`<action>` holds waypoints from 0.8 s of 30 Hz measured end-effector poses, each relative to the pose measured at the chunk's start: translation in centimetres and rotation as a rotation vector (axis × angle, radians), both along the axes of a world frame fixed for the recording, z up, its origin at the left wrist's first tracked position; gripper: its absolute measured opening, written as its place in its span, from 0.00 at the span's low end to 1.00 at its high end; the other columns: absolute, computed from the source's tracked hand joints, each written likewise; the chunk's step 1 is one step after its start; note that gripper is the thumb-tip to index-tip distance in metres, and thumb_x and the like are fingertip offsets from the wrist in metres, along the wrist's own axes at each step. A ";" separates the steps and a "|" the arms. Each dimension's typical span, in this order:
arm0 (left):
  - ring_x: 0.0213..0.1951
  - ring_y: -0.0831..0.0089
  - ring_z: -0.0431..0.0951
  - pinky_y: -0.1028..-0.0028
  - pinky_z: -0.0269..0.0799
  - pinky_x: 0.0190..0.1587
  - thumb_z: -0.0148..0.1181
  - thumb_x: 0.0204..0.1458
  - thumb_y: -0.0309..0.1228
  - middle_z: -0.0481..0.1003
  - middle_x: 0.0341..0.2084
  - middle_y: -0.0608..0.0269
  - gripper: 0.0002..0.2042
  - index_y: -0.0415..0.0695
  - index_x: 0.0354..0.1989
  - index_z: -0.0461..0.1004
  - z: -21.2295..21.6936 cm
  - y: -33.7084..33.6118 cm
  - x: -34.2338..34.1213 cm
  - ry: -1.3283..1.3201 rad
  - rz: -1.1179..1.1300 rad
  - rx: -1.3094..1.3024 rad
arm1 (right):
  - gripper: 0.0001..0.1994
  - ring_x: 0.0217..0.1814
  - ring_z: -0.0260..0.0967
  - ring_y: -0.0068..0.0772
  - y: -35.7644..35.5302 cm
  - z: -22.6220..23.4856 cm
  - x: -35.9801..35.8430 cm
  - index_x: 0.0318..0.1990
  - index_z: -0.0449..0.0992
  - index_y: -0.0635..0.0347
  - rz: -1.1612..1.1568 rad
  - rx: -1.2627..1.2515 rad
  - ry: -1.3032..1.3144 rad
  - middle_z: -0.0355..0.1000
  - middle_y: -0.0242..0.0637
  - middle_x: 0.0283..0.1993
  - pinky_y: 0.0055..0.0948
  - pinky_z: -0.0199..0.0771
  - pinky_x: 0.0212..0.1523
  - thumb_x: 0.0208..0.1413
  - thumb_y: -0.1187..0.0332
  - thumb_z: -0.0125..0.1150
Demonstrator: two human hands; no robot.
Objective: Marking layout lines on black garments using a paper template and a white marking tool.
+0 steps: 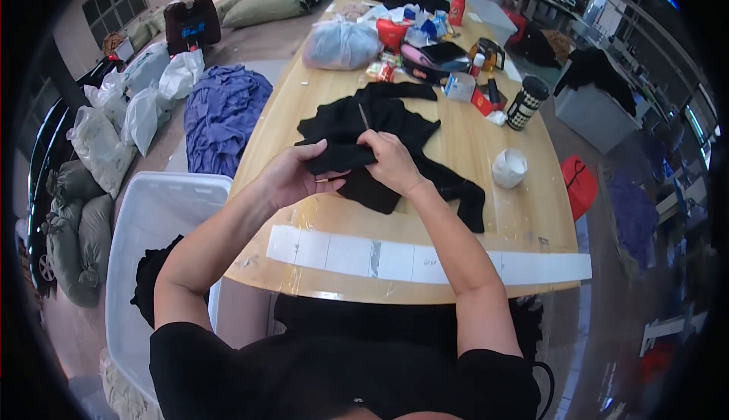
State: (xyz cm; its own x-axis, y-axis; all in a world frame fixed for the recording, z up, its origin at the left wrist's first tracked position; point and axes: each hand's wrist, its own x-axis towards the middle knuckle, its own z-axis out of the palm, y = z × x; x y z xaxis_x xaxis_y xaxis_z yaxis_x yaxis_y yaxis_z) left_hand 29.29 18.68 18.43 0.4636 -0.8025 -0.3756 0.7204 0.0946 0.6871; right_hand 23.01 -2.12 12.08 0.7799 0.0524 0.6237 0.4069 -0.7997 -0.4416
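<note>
Black cloth (357, 127) pinched between both hands' closed fingers, left hand (292, 177) and right hand (391, 160); the fold is best kept taut at the fingertips.

Garment workshop, stuffed sacks (97, 146), fabric heap (224, 116)

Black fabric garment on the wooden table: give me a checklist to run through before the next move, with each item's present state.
1. Left hand has a grip on the black fabric garment: ok.
2. Right hand has a grip on the same fold: ok.
3. Rest of garment lies supported on the light wooden table: ok.
4. Thin pale tool over the cloth, whether it is held: cannot tell.
5. White round cup stands apart from the cloth: ok.
6. Checkered black-and-white tumbler upright, away from the hands: ok.
</note>
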 end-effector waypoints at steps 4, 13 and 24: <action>0.43 0.58 0.74 0.58 0.72 0.47 0.50 0.57 0.35 0.72 0.42 0.52 0.15 0.39 0.48 0.65 2.2 1.3 3.1 -0.107 0.129 -0.174 | 0.08 0.36 0.72 0.47 -7.2 -0.4 -0.7 0.32 0.71 0.55 -0.297 -0.069 0.124 0.73 0.41 0.27 0.41 0.66 0.40 0.43 0.71 0.63; 0.45 0.59 0.71 0.60 0.70 0.50 0.53 0.56 0.32 0.71 0.41 0.49 0.14 0.35 0.45 0.66 1.1 4.5 14.4 -0.261 0.276 -0.535 | 0.10 0.25 0.68 0.45 -15.9 10.0 -10.4 0.37 0.74 0.56 -0.868 -0.701 -0.369 0.70 0.41 0.23 0.42 0.66 0.26 0.44 0.73 0.59; 0.18 0.84 0.68 0.87 0.65 0.19 0.58 0.54 0.30 0.66 0.19 0.72 0.09 0.42 0.32 0.64 -11.2 10.4 2.8 -0.366 0.022 0.676 | 0.21 0.47 0.65 0.42 -9.4 -10.3 -25.0 0.48 0.71 0.61 -0.507 -0.510 0.396 0.71 0.38 0.43 0.38 0.62 0.50 0.42 0.83 0.50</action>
State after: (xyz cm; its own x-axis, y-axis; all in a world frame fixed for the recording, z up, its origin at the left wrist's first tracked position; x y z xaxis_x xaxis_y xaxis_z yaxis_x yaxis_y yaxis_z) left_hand 32.11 29.05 7.22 0.6661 -0.4419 -0.6009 0.4387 -0.4195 0.7948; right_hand -2.02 -11.50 1.82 0.9423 -0.1636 0.2921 -0.1682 -0.9857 -0.0095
